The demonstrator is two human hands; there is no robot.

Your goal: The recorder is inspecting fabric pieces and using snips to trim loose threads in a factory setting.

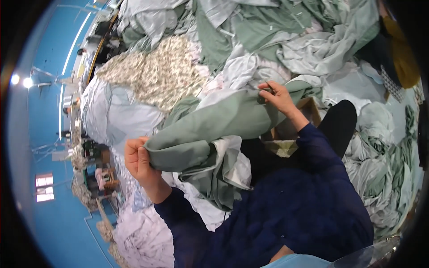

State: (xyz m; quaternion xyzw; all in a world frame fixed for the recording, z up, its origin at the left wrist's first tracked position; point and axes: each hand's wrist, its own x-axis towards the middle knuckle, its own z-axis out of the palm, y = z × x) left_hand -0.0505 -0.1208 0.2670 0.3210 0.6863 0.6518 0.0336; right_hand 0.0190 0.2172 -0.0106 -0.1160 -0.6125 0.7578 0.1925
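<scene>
A length of grey-green cloth (219,118) is stretched over my lap, from my left hand to beneath my right. My left hand (139,161) is closed on its left end, thumb on top and fingers behind. The fingers of my right hand (280,99) are pinched around a small, thin dark object (269,85), too small to name for sure, just above the cloth's far edge. Below the stretched part, a bunched fold of the cloth hangs with its pale underside (234,156) showing.
Heaps of green and white cloth (263,31) rise in front of me, with a floral-patterned cloth (156,73) at the left. Pale lilac cloth (145,236) lies by my left elbow. A cardboard box (308,111) stands under my right forearm. More cloth (380,165) is piled at right.
</scene>
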